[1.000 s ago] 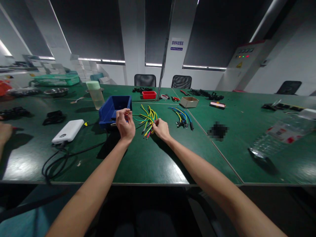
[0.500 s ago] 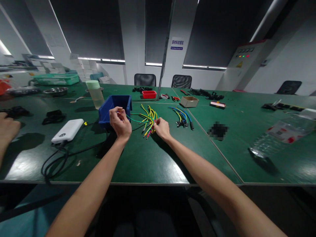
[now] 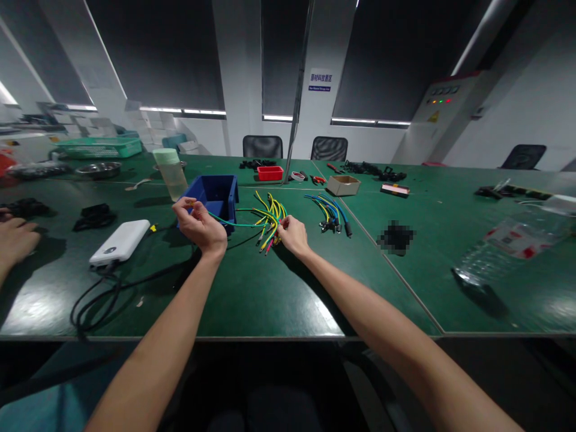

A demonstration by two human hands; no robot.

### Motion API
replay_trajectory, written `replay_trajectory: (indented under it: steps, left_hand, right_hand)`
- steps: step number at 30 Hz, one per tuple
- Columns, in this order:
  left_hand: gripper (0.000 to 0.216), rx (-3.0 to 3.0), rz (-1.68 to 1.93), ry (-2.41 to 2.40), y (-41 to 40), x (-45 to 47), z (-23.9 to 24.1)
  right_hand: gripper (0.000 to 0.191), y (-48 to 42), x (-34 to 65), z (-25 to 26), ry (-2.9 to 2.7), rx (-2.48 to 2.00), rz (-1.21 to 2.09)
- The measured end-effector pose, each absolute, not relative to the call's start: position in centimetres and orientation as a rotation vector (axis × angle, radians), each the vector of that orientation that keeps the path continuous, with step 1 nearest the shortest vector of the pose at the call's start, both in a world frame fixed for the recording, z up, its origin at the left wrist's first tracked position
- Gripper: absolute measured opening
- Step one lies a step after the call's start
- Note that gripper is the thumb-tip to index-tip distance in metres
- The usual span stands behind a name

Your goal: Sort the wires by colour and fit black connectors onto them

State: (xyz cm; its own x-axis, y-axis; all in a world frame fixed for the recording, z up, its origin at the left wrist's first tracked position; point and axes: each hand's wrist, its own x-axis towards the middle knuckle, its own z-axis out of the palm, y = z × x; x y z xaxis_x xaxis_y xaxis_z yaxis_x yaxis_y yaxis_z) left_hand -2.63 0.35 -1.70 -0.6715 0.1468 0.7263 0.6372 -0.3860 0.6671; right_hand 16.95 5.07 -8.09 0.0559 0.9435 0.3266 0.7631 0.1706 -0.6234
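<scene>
My left hand (image 3: 200,223) is closed on the end of a green wire (image 3: 234,223), holding it in front of the blue bin (image 3: 213,193). The wire stretches right to a bundle of yellow and green wires (image 3: 270,217) lying on the green table (image 3: 270,288). My right hand (image 3: 292,235) rests on the near end of that bundle, fingers pinched on the wires. A second bunch of blue and yellow wires (image 3: 328,211) lies further right, untouched.
A white power bank (image 3: 119,241) with a black cable (image 3: 103,291) lies at left. A pale green cup (image 3: 168,173), red tray (image 3: 270,173), cardboard box (image 3: 343,185) and plastic bottle (image 3: 504,243) stand around. Another person's hand (image 3: 15,240) rests at far left.
My left hand has moved left and away from the bundle, drawing the green wire out taut. My right hand has stayed on the bundle. The other person's hand shifted slightly.
</scene>
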Motion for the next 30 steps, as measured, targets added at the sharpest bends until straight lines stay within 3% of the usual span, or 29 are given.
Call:
replay_trajectory:
  steps: [15, 24, 30]
  left_hand:
    - [0.01, -0.629, -2.321, -1.611, 3.2, -5.6, -2.6]
    - [0.015, -0.557, -2.417, -1.628, 3.4, -5.9, -2.7]
    - [0.004, -0.669, -2.456, -1.644, 3.7, -6.1, -3.0]
  right_hand:
    - [0.02, 4.9, 16.6, -7.5, -1.756, -1.33, 0.395]
    - [0.03, 5.7, 16.5, -7.8, -1.55, -1.114, 0.71]
    - [0.028, 6.1, 16.6, -7.4, -1.449, -0.991, 0.974]
